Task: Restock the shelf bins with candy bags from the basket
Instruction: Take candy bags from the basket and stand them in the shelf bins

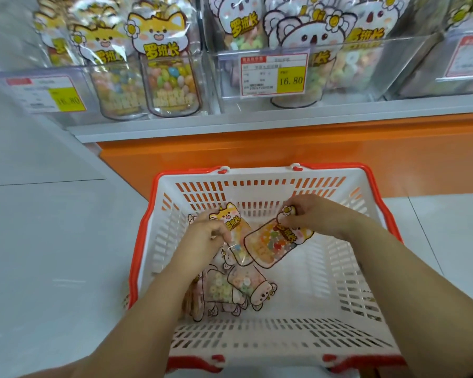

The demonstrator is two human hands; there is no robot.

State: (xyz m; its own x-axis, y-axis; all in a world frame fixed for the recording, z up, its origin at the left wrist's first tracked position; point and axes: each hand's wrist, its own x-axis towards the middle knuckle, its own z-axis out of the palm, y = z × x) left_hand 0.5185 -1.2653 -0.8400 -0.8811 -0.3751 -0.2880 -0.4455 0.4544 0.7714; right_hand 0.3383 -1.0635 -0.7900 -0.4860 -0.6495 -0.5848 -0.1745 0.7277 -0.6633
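A white basket (339, 271) with a red rim stands on the floor below the shelf. Inside it, my left hand (205, 236) grips a yellow-fox candy bag (231, 218) by its side. My right hand (311, 214) pinches the top of a second fox candy bag (271, 245), which hangs tilted over the basket's middle. Under them lie several koala candy bags (238, 287) with pastel rings on the basket floor. Above, a clear left shelf bin (74, 75) holds fox bags and the middle shelf bin (361, 64) holds koala bags.
A white shelf edge (257, 118) runs above an orange base panel (284, 151). Price tags reading 16.80 hang on the bin fronts (273, 76). Pale floor tiles (52, 255) spread to the left and right of the basket.
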